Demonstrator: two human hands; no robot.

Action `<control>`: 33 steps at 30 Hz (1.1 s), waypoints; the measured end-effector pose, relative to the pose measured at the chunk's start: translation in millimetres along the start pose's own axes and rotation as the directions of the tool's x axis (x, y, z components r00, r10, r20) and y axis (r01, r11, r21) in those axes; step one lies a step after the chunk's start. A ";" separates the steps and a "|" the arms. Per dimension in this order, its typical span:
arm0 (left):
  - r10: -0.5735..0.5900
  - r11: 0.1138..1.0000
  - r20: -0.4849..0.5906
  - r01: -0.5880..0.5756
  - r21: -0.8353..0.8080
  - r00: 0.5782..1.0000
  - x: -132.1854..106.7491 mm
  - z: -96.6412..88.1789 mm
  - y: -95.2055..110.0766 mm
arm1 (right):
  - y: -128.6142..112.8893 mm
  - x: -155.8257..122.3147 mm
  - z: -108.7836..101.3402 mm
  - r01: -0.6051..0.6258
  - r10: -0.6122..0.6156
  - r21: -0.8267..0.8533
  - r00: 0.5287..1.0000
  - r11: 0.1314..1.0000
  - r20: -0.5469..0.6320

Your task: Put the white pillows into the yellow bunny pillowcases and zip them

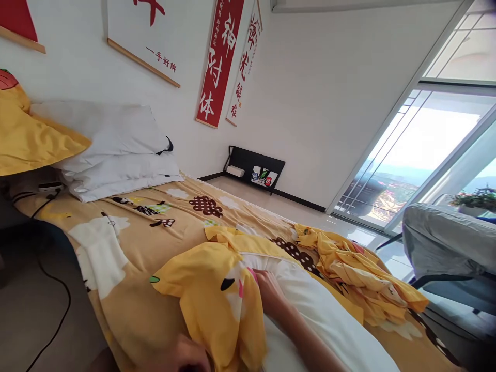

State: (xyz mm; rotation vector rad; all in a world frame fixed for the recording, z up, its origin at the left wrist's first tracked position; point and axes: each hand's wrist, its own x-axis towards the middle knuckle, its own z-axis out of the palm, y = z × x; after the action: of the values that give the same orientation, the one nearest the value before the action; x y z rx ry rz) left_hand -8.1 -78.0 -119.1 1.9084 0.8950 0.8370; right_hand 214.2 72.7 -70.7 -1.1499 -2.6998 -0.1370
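Observation:
A yellow pillowcase (pixel 209 279) with a cartoon print lies partly over a white pillow (pixel 325 310) on the bed. My right hand (pixel 267 289) reaches across the pillow to the pillowcase's open edge. It is closed on the fabric there, with the fingertips hidden by the cloth. At the bottom edge of the view, my left hand (pixel 182 355) is beside the hanging part of the pillowcase. It is blurred and cut off, so its fingers cannot be made out. More yellow cloth shows along the pillow's far side.
Crumpled yellow cloth (pixel 352 263) lies on the patterned bedsheet (pixel 163 232) to the right. White pillows (pixel 116 139) are stacked at the head, beside a yellow pillow (pixel 34 137). A black cable (pixel 64 310) hangs at left. A covered chair (pixel 445 243) stands right.

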 end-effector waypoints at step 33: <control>-0.069 0.859 -0.305 0.212 0.465 0.950 180.8 -124.2 -71.8 | -62.4 10.2 20.4 0.282 -0.301 0.130 0.941 0.950 0.156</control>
State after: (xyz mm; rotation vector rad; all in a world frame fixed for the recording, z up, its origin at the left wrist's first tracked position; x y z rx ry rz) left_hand -33.6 149.9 -93.1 2.1487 1.5272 0.8559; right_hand 159.3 40.0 -88.6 -0.7574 -2.9780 0.0674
